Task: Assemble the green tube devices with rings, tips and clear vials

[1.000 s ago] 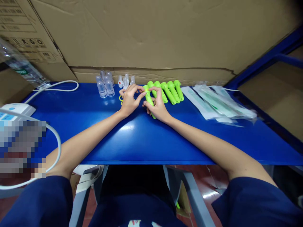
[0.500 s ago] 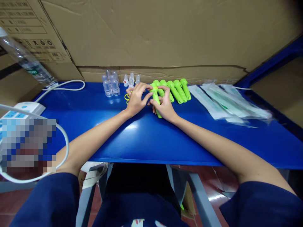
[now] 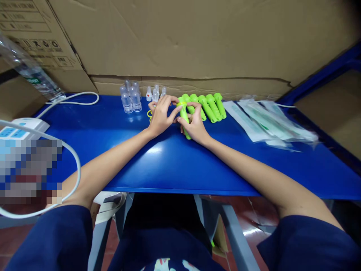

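Observation:
My right hand (image 3: 195,126) is closed around a bright green plastic tube (image 3: 184,119) that points up and away over the blue table (image 3: 175,165). My left hand (image 3: 161,114) pinches the tube's top end, fingers curled on it. A yellow ring (image 3: 149,114) lies on the table just left of my left hand. A row of several more green tubes (image 3: 210,106) lies side by side right behind my right hand.
Clear plastic vials (image 3: 130,98) and small white caps (image 3: 154,93) stand at the back. Sealed clear pouches (image 3: 267,122) lie to the right. A white device (image 3: 21,126) with a white cable (image 3: 72,101) sits at left beside a plastic bottle (image 3: 28,73). Cardboard boxes (image 3: 183,37) wall the back.
Both hands stay on the green tube; my left fingers have shifted onto its top end. The view has moved slightly.

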Available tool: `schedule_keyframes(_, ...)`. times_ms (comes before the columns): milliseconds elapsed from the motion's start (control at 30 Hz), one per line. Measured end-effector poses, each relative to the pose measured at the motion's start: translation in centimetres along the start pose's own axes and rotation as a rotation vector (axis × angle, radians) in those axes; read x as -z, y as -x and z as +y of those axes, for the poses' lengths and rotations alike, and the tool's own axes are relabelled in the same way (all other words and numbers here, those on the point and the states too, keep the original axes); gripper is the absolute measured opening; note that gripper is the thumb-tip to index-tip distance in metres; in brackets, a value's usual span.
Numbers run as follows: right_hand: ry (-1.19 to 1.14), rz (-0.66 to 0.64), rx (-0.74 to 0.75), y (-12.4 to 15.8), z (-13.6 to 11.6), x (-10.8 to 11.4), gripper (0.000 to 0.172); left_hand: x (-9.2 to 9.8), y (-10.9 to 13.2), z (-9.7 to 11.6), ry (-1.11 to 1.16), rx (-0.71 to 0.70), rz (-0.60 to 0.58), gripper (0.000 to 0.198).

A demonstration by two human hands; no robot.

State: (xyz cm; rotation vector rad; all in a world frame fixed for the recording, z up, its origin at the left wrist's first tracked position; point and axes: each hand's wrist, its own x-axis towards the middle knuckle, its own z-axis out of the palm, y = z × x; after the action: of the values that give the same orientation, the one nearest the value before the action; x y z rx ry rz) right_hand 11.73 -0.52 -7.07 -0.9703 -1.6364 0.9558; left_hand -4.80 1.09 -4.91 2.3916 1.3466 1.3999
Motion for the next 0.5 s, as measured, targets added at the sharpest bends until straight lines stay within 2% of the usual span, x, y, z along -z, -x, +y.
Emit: schedule_keyframes(500, 0.049, -0.013, 0.04, -0.08, 0.08, -0.03, 0.061, -0.92, 0.32, -0.7, 0.038, -0.004, 0.019, 0.046)
